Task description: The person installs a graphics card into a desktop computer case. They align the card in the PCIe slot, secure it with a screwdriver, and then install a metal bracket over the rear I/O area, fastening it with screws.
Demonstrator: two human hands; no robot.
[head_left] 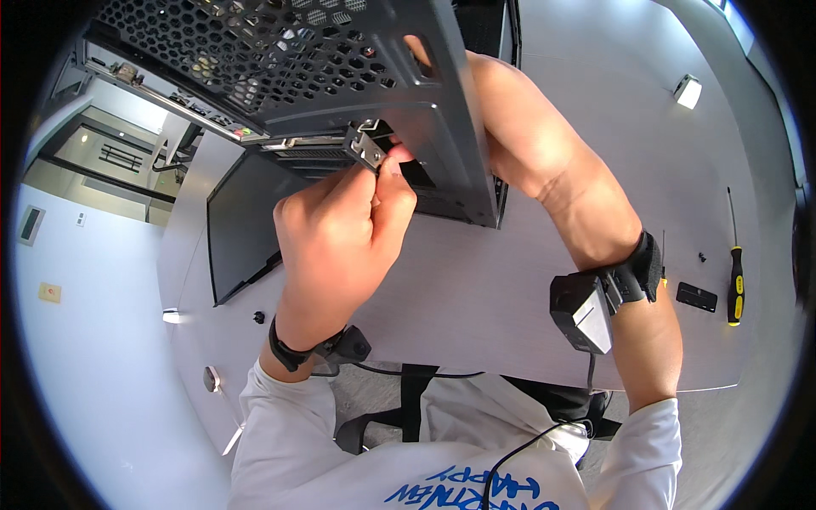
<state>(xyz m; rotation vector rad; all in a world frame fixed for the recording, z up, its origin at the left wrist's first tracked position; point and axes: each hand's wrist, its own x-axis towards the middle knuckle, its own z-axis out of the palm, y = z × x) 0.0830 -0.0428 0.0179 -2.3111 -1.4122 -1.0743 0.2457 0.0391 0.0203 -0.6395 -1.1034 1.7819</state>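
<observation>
A black computer case (459, 136) with a honeycomb vent (255, 51) stands tilted in the upper middle of the head view. My left hand (331, 238) is closed, its thumb and fingers pinching a small silver metal bracket (367, 150) at the slot opening in the case's panel. My right hand (510, 110) reaches around the panel's right edge into the case. Most of its fingers are hidden there; a bit of skin shows through an oblong cutout, and a fingertip appears beside the bracket. What the right hand holds, if anything, cannot be seen.
A flat black panel (246, 221) lies left of the case. On the table's right are a yellow-black screwdriver (736, 285), a small black plate (697, 297), a tiny dark screw (702, 257) and a white block (688, 91). A small black piece (258, 317) lies near my left wrist.
</observation>
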